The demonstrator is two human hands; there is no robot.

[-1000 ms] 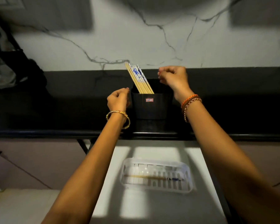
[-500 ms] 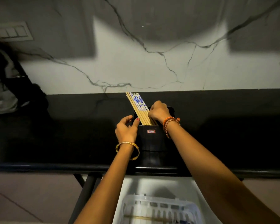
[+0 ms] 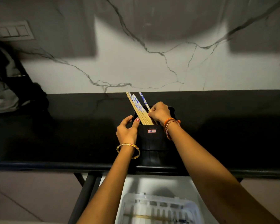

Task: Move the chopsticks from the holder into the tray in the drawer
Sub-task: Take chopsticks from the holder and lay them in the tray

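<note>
A black holder [image 3: 153, 139] with a small red label stands on the black counter. Several wooden chopsticks [image 3: 137, 107] with blue-and-white tops lean to the left inside it. My right hand [image 3: 159, 112] reaches over the holder's rim and pinches one chopstick [image 3: 143, 98], which stands apart from the bundle. My left hand [image 3: 128, 131] curls around the holder's left side, thumb on the front rim. A white slotted tray [image 3: 160, 207] lies in the open white drawer at the bottom, with a chopstick [image 3: 144, 217] in it.
The black counter [image 3: 63, 135] runs across the view, with a white marble wall behind. A dark bag or cloth [image 3: 10, 88] sits at the far left. A switch panel [image 3: 11, 31] is on the wall. Black metal legs [image 3: 86, 191] stand left of the drawer.
My right hand dropped from above the holder into it and closed on one chopstick, pulling it away from the bundle. My left hand closed around the holder's side. The view tilted upward.
</note>
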